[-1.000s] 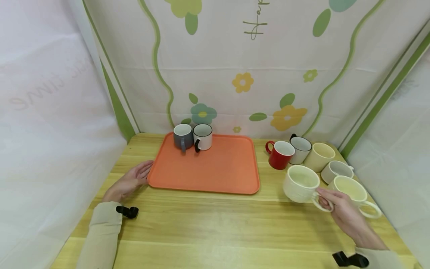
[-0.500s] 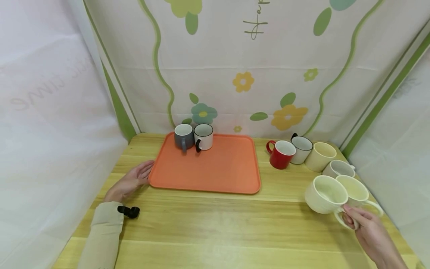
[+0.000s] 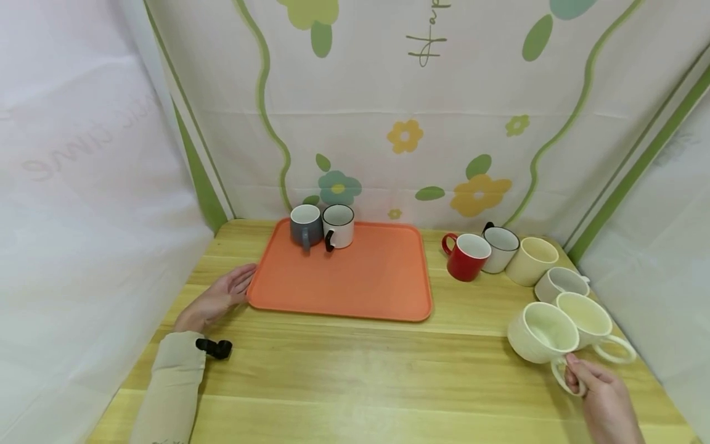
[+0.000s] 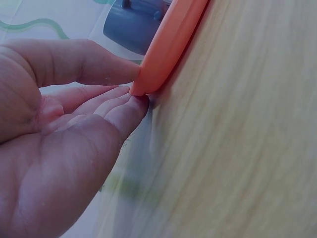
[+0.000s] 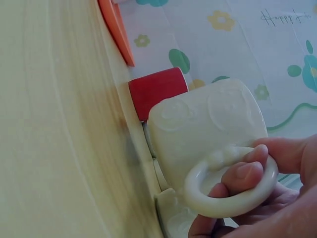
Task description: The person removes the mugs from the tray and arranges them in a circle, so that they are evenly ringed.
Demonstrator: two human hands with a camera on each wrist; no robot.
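My right hand (image 3: 607, 394) grips the ring handle of a cream mug (image 3: 535, 339), fingers hooked through it. The mug is tilted and has a raised pattern in the right wrist view. A second, yellowish cream mug (image 3: 585, 314) stands close behind it; whether they touch is unclear. My left hand (image 3: 219, 299) is at the left edge of an orange tray (image 3: 344, 283), its fairly straight fingers and thumb touching the tray's rim in the left wrist view. On the tray's back left stand a grey-blue mug (image 3: 305, 228) and a white mug with black rim and handle (image 3: 341, 231).
Behind the held mug stand a red mug (image 3: 466, 262), another black-rimmed white mug (image 3: 499, 250), a pale yellow mug (image 3: 529, 265) and a low white cup (image 3: 557, 280). Patterned cloth (image 3: 366, 142) hangs behind the wooden table (image 3: 360, 376) and along both sides.
My right hand has moved right and toward me with the cream mug, most of it in the first half second. My left hand has stayed at the tray's edge.
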